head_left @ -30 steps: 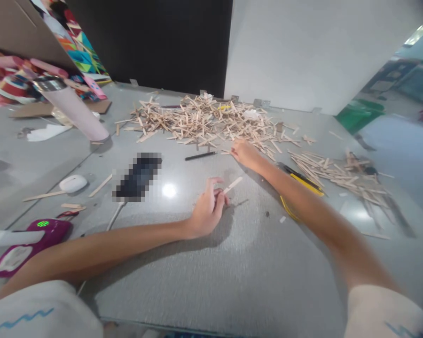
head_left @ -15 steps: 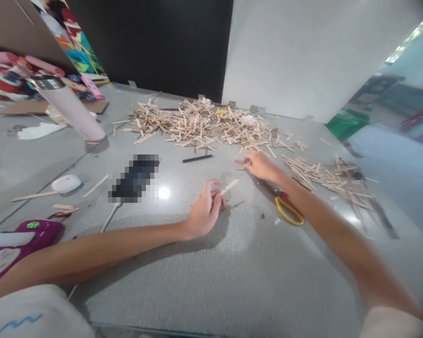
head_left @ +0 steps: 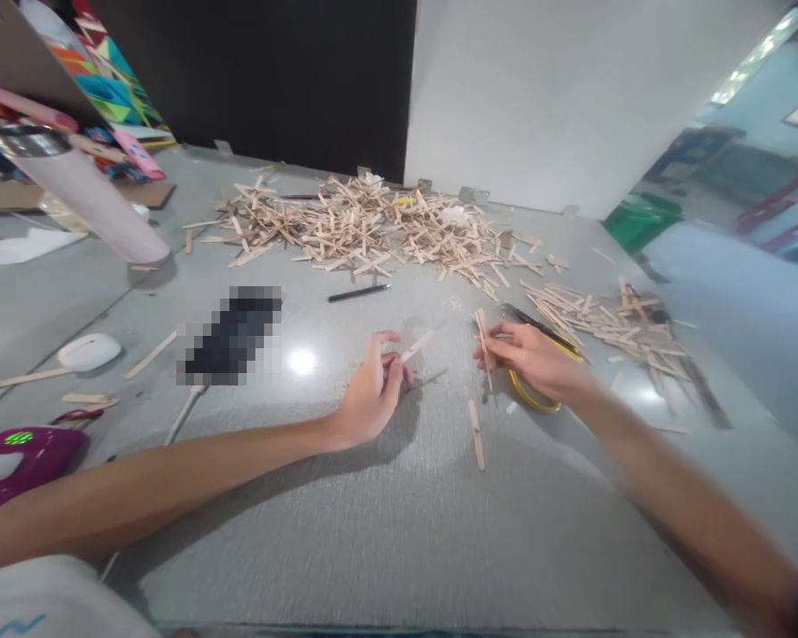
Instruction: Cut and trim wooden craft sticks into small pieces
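My left hand (head_left: 372, 394) rests low over the table, its thumb and fingers pinching one end of a craft stick (head_left: 418, 344) that points away to the right. Farther right, my right hand (head_left: 532, 359) grips at least one upright craft stick (head_left: 483, 335) between thumb and fingers; whether there is a second one is hard to make out. A loose craft stick (head_left: 477, 436) lies flat on the table just below that hand. Partly covered by the right hand is a pair of scissors (head_left: 533, 396) with yellow handles.
A large heap of craft sticks (head_left: 352, 221) spreads along the back, with a smaller pile (head_left: 591, 323) at right. A dark pen (head_left: 359, 293), a blurred-out phone (head_left: 232, 337), a white oval case (head_left: 89, 352), a tilted-looking pink bottle (head_left: 93, 195) and a purple device (head_left: 33, 461) also lie about.
My right hand has come back toward me and to the right, beside the scissors, with a stick in it. A loose stick now lies below it. My left hand keeps its stick; the view has shifted slightly.
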Action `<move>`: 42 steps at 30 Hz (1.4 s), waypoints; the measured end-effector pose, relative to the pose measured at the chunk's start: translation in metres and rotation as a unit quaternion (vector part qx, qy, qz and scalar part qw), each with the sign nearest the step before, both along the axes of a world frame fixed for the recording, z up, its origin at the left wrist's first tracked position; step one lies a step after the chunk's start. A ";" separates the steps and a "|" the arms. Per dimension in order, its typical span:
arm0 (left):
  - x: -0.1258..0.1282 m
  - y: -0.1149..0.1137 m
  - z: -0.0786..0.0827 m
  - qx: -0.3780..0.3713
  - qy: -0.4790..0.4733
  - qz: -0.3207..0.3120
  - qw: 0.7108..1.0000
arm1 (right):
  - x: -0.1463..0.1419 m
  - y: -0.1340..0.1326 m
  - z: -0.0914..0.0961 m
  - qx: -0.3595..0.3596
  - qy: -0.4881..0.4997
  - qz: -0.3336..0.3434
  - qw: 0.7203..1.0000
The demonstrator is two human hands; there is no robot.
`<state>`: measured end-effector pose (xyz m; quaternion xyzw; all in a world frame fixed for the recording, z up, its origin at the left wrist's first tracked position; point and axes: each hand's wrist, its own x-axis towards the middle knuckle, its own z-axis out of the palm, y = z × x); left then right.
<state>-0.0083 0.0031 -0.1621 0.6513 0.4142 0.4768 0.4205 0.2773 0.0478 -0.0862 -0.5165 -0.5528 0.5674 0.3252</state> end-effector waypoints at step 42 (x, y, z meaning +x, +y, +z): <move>-0.002 -0.001 0.012 -0.001 0.008 -0.023 1.000 | -0.014 -0.012 0.014 0.108 -0.087 0.042 0.989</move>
